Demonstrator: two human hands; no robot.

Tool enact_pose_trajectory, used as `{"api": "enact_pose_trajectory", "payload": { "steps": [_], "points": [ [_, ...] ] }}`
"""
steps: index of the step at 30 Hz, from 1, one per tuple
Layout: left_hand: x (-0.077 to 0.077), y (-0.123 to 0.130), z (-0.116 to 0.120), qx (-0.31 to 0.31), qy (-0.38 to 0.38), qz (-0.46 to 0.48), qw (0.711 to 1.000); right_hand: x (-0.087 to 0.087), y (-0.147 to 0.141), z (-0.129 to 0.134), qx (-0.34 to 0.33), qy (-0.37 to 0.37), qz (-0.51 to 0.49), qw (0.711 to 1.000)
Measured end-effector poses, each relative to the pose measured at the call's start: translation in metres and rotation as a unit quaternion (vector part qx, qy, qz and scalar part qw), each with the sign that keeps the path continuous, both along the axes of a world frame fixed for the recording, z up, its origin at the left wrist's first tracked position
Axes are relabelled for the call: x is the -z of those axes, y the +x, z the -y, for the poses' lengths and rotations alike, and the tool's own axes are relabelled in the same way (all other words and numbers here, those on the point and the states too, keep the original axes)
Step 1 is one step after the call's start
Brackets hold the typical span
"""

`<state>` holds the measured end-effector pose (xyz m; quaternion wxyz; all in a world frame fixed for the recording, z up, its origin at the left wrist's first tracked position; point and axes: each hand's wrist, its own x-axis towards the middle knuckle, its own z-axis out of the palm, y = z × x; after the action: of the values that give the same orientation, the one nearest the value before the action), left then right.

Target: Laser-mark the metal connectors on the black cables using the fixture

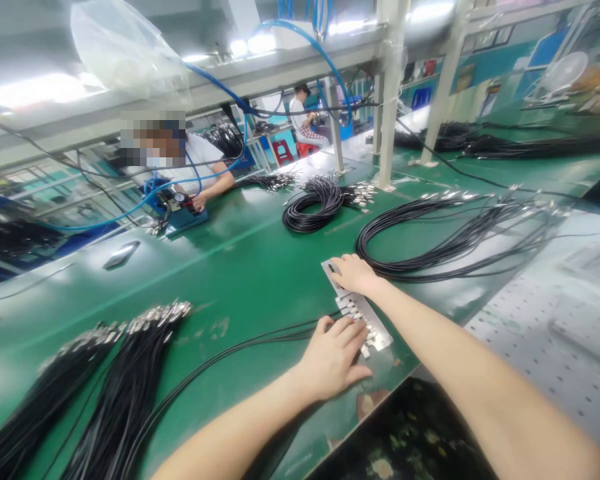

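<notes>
A pale metal plate [380, 338] lies on the green bench near its front edge, with a row of small silver connectors [350, 307] across it. Over the plate's near part rests my left hand [334, 355], fingers laid forward and thumb stretched apart, touching the connectors. Several thin black cables [260, 339] run from the left and pass beneath this hand; their ends there are partly hidden. At the plate's far end my right hand [354, 273] is closed over it, fingertips at the left edge. A small dark part [331, 267] shows by those fingertips.
Bundles of black cables with silver ends [130, 373] lie at the left. A coiled bundle [313, 207] and a looped bundle [405, 233] lie beyond my hands. Across the bench [250, 267], a co-worker's hand [203, 199] touches a blue device [185, 220]. White posts [391, 120] stand behind.
</notes>
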<state>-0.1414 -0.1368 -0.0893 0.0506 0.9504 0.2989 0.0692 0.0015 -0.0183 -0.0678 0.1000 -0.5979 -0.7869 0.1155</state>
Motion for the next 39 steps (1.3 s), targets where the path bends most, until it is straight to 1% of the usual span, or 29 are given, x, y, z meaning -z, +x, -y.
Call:
{"api": "enact_pose_trajectory", "payload": {
  "steps": [3,7,9,11,13,16,18,19,21,23,24,26,28,31,33,35,37,39],
  "points": [
    [-0.004,0.003,0.001,-0.009,0.001,0.005,1.0,0.0,-0.016,-0.014,0.018,-0.013,0.019,1.0],
    [-0.01,0.007,0.002,-0.013,0.009,0.001,1.0,-0.004,-0.033,-0.026,0.047,-0.048,0.028,0.997],
    [-0.011,0.009,0.003,-0.017,0.015,-0.003,1.0,-0.009,-0.039,-0.028,0.072,-0.048,0.025,0.996],
    [-0.01,0.01,0.005,-0.023,0.023,-0.003,0.999,-0.018,-0.041,-0.024,0.088,-0.027,0.016,0.996],
    [-0.008,0.012,0.006,-0.029,0.027,0.001,0.999,-0.032,-0.036,-0.013,0.081,0.014,0.001,0.997],
    [-0.007,0.013,0.006,-0.031,0.027,0.015,0.999,-0.054,-0.014,0.019,0.032,0.088,-0.025,0.995],
    [-0.01,0.012,0.005,-0.026,0.024,0.027,0.999,-0.061,0.007,0.049,-0.007,0.126,-0.039,0.991],
    [-0.012,0.01,0.005,-0.02,0.02,0.034,0.999,-0.06,0.017,0.065,-0.023,0.138,-0.044,0.989],
    [-0.018,0.004,0.001,-0.012,0.007,0.05,0.999,-0.048,0.036,0.097,-0.047,0.156,-0.051,0.985],
    [-0.022,-0.005,-0.007,-0.023,-0.008,0.085,0.996,-0.024,0.049,0.124,-0.059,0.175,-0.059,0.981],
    [-0.024,-0.009,-0.013,-0.04,-0.014,0.11,0.993,-0.011,0.052,0.136,-0.062,0.191,-0.067,0.977],
    [-0.023,-0.015,-0.028,-0.091,-0.029,0.155,0.983,0.013,0.054,0.154,-0.048,0.22,-0.069,0.972],
    [-0.019,-0.015,-0.044,-0.128,-0.055,0.166,0.976,0.029,0.048,0.166,-0.017,0.234,-0.047,0.971],
    [-0.008,-0.007,-0.058,-0.125,-0.089,0.137,0.979,0.036,0.034,0.172,0.041,0.241,0.015,0.969],
    [-0.002,0.002,-0.059,-0.128,-0.081,0.127,0.98,0.036,0.026,0.171,0.069,0.258,0.056,0.962],
    [0.001,0.01,-0.057,-0.15,-0.06,0.128,0.979,0.037,0.023,0.168,0.075,0.284,0.081,0.952],
    [0.0,0.02,-0.054,-0.164,-0.045,0.129,0.977,0.04,0.028,0.167,0.071,0.311,0.082,0.944],
    [-0.004,0.034,-0.051,-0.15,-0.038,0.138,0.978,0.046,0.044,0.17,0.071,0.327,0.067,0.94]
  ]
}}
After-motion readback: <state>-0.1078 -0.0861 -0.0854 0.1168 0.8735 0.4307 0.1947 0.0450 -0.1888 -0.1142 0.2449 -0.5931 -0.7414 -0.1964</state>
